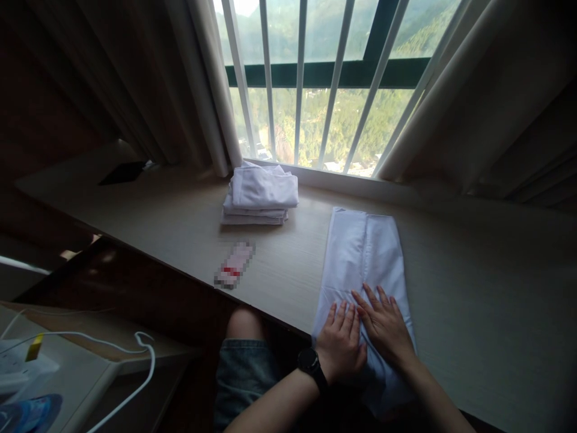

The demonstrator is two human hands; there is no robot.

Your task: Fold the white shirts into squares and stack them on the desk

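Note:
A white garment [345, 249], folded lengthwise into a long strip, lies flat on the pale wooden counter [180, 213]. Its near end hangs over the counter's front edge toward my lap. My left hand [340, 340], with a black watch on the wrist, rests flat on the cloth with fingers extended. Beside it my right hand [385, 325] also presses flat, fingers spread, its fingertips close to those of the left. A seam runs down the middle of the cloth beyond my fingers. Part of the cloth beneath both palms is hidden.
A stack of folded white cloth [264, 192] stands near the window, left of the garment. A blurred-out pinkish object [237, 264] lies by the front edge. Curtains [202, 78] flank the barred window. At lower left, a white cable [151, 361] and a bottle [31, 412] sit by a lower surface.

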